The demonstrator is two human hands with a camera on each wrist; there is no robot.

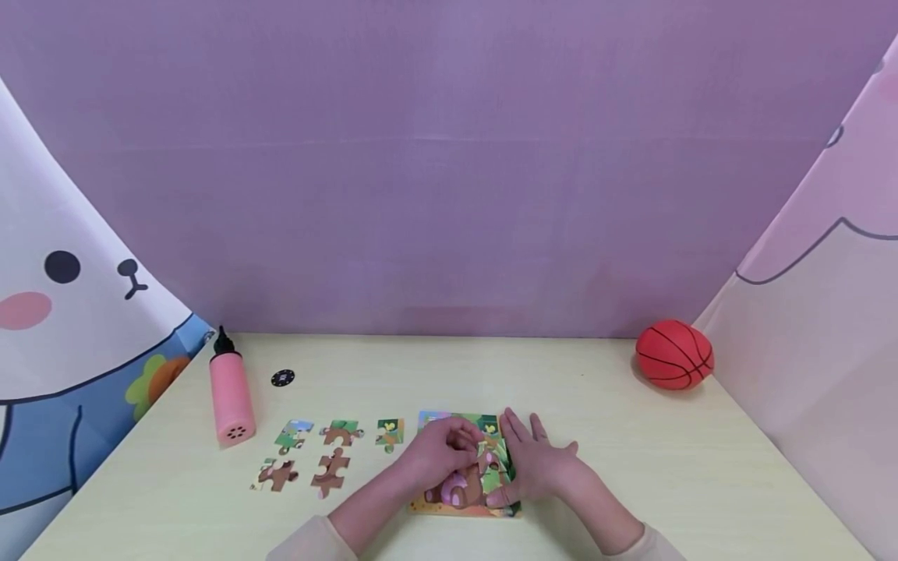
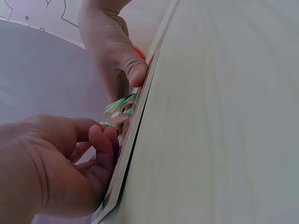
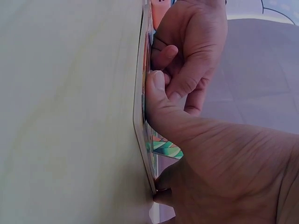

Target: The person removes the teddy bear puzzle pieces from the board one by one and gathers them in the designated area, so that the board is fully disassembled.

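Note:
A jigsaw board (image 1: 468,510) with a bear picture lies flat on the table. Over its right half, my left hand (image 1: 438,452) pinches a brown and green puzzle piece (image 1: 489,461) between thumb and fingers. In the left wrist view that puzzle piece (image 2: 120,106) is tilted up from the board (image 2: 127,154). My right hand (image 1: 540,467) is spread at the board's right side, with its thumb (image 3: 158,86) on the picture and its other fingers along the edge. Part of the picture is hidden under both hands.
Several loose puzzle pieces, including a brown one (image 1: 330,473) and a green and brown one (image 1: 342,432), lie left of the board. Farther left are a pink bottle (image 1: 231,397) with a black nozzle and a black disc (image 1: 283,378). A red ball (image 1: 675,355) sits at the back right.

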